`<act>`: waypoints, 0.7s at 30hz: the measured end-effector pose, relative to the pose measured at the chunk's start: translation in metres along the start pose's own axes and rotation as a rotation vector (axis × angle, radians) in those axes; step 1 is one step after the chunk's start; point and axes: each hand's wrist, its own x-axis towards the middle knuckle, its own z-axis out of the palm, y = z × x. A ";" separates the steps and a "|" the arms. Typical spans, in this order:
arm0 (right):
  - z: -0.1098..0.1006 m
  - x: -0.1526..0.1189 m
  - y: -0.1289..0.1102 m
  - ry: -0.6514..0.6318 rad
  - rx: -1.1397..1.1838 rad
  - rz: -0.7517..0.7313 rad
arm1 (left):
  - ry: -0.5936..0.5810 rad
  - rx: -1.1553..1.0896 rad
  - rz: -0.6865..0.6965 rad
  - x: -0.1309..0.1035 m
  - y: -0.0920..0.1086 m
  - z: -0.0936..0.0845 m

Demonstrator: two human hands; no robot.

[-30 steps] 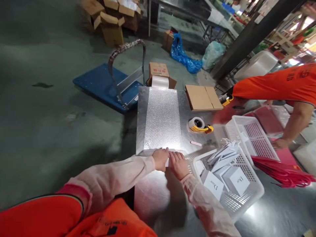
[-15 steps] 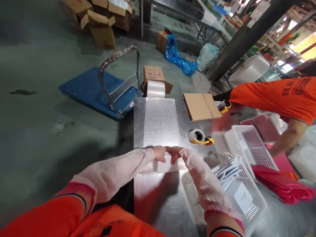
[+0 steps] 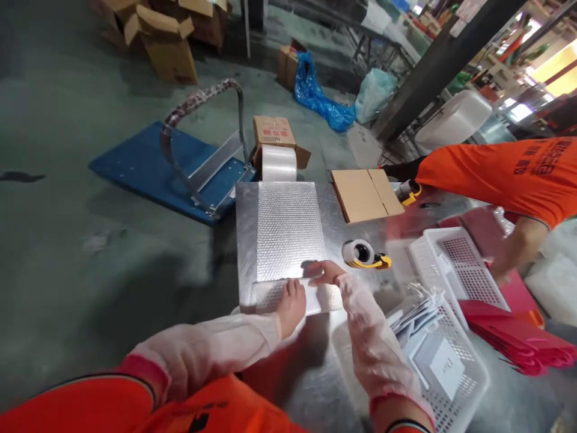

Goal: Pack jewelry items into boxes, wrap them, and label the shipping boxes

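Note:
A long sheet of bubble wrap [image 3: 288, 225] lies on the metal table, its near end folded over a flat white box [image 3: 312, 298] that shows faintly through it. My left hand [image 3: 291, 307] rests on the folded part, fingers stretched across the top and nothing gripped; its thumb is hidden. My right hand [image 3: 328, 273] is at the far right edge of the fold, thumb and fingers apart, touching or just above the wrap; I cannot tell which. Pale sleeve covers reach both wrists.
The wrap runs from a roll [image 3: 279, 163] beyond the table. To the right are a tape dispenser [image 3: 360, 254], flat cardboard [image 3: 367, 195], and a white basket [image 3: 478, 376] holding boxes and papers. A co-worker's arm [image 3: 518, 246] reaches over another basket [image 3: 469, 264]. A blue trolley [image 3: 135, 159] stands left.
The near end of the bubble wrap now lies over the white box. My left hand has moved nearer to me, onto the fold; my right hand has opened and shifted slightly right.

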 end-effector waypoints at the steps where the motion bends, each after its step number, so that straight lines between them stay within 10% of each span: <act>1: 0.000 -0.011 0.001 0.061 0.001 0.000 | -0.020 -0.005 0.020 0.001 -0.006 -0.004; 8: 0.058 -0.086 -0.033 0.095 -0.234 -0.128 | -0.410 -0.199 0.189 0.019 -0.047 -0.056; 13: 0.046 -0.060 -0.048 0.141 -0.317 -0.041 | -0.713 -0.413 0.200 0.065 -0.088 -0.076; 16: 0.015 -0.030 -0.046 0.025 -0.344 -0.038 | -0.669 -0.403 0.187 0.078 -0.097 -0.091; 21: -0.019 0.013 -0.038 -0.059 -0.325 0.018 | -0.262 -0.215 0.065 0.047 -0.070 -0.090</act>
